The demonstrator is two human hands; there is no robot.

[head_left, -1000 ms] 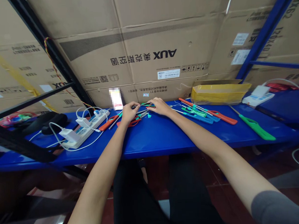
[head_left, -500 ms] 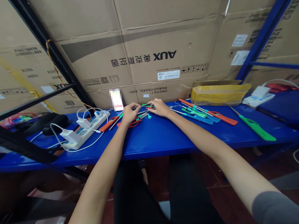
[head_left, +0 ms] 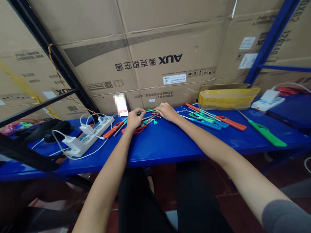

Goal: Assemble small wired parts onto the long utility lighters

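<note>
My left hand is closed in a pinch on a small dark piece, too small to name, above the blue shelf top. Opposite it, my right hand curls its fingers together among thin parts; what they hold is hidden. Beneath and between the hands lie metal rods, small green bits and a red plastic handle part. An orange stick lighter rests left of my left hand. To the right of my right hand are blue stick lighters and an orange stick lighter.
A white power strip with plugged chargers and looping cables stands at left. Behind my left hand leans a lit phone. A yellow-taped carton sits back right, near a green stick lighter. Large cardboard forms the back wall.
My right hand has shifted slightly to the right, widening the gap between the hands and showing more red parts. My left hand stays nearly in place, still pinching.
</note>
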